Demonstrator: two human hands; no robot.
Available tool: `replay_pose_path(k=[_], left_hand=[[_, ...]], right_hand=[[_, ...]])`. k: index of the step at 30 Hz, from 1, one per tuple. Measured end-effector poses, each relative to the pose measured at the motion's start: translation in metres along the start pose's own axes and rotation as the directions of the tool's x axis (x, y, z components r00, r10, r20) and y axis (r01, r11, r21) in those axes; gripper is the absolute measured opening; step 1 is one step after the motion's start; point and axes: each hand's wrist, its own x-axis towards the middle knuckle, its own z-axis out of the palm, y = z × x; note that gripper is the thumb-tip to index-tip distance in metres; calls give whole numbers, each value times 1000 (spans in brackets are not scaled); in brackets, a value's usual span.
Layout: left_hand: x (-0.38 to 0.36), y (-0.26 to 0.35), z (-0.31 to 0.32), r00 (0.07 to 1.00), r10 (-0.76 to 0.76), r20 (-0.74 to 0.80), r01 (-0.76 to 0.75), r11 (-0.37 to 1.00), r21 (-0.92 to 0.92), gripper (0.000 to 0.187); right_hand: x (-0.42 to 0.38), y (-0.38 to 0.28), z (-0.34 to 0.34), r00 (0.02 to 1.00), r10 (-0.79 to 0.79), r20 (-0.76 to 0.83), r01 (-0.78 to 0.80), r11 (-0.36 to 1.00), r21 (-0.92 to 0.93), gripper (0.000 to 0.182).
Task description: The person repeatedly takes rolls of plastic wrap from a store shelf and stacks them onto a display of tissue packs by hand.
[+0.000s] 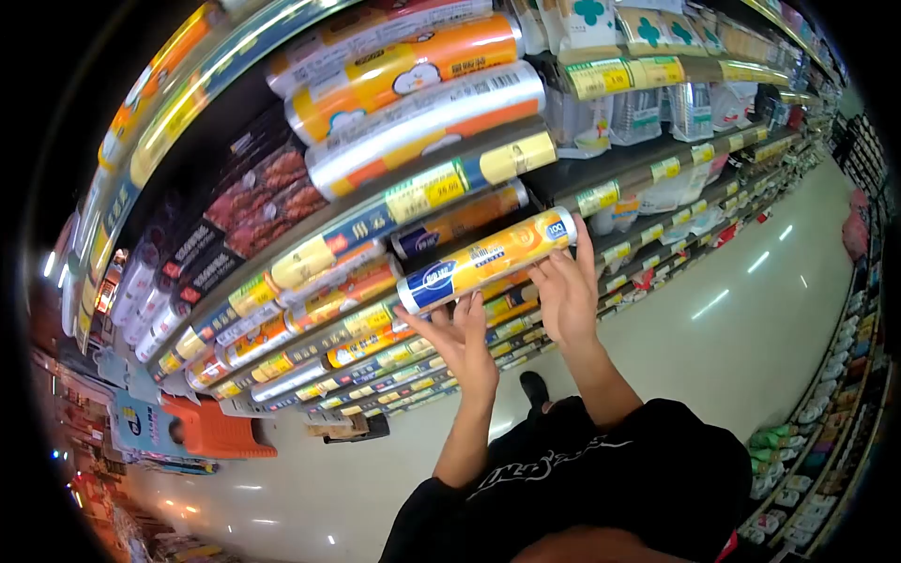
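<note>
Between my two hands is a roll of plastic bags [488, 258] in an orange, white and dark blue wrapper with a "100" mark near its right end. It is tilted, right end higher, in front of the shelf. My left hand [460, 342] grips it from below at the left part, thumb by the blue end. Around the right end are the fingers of my right hand [568, 296]. Just behind it, a similar orange and blue roll [460, 220] lies on the shelf. Part of that roll is hidden.
Larger orange and white rolls [408, 75] lie on the shelf above, over yellow price tags [427, 192]. Packs with green crosses [648, 28] hang farther right. A pale floor aisle [723, 272] runs along the shelves. An orange plastic stool [225, 427] stands lower left.
</note>
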Motion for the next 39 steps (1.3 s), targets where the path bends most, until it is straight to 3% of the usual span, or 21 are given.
replay_pose_path(k=[4,7,9,11,13,15,16,17,19,20,21,23,24,27,30,35,39], left_hand=[[59,-16,20,999,-32,-33,36,994,100,104],[92,-27,29,992,119,38,-119,993,8,91],[102,-36,34,978,205,24,-206,979,5,84],[105,-42,26,976,214,48,-218,969,117,77],[106,-48,23,987,161,-1,-159,974,161,71],[107,-54,17,983,174,53,-182,908,378,69],[110,-55,18,967,241,76,-251,879,405,52],[112,-48,19,970,234,70,-242,879,410,52],[118,-31,24,955,93,281,-287,521,804,33],[123,-32,30,912,184,367,-411,424,807,25],[127,-33,30,908,187,374,-418,424,803,25],[135,-40,27,865,7,502,-500,110,859,35],[136,-41,28,856,-34,516,-513,63,856,45],[123,-33,31,866,-96,491,-496,-34,867,50],[110,-26,30,840,-30,541,-540,-129,831,57],[88,-19,24,853,-38,521,-521,-136,843,61],[76,-8,17,790,-64,609,-612,-48,789,62]], right_hand=[[58,10,0,988,92,120,-93,996,0,79],[99,22,-6,959,58,277,-79,995,65,76],[116,26,-15,955,57,290,-83,993,78,72],[123,31,-23,954,70,292,-101,990,94,68],[121,35,-29,942,84,326,-56,994,-95,61],[114,40,-34,937,83,340,-39,990,-134,56],[112,36,-26,941,65,331,-13,988,-156,55],[110,32,-22,945,45,323,14,984,-179,54],[113,30,-21,943,2,333,68,978,-198,53],[114,28,-21,948,-33,315,107,970,-219,52],[114,26,-20,952,-70,298,146,960,-240,51],[114,23,-22,954,-82,287,156,957,-245,50],[113,22,-21,958,-108,266,174,956,-235,50],[109,16,-19,959,-153,239,211,949,-236,51],[102,12,-19,952,-178,247,239,940,-243,51],[77,12,-18,963,-198,185,239,941,-238,51],[45,6,-21,967,-195,163,239,916,-323,51]])
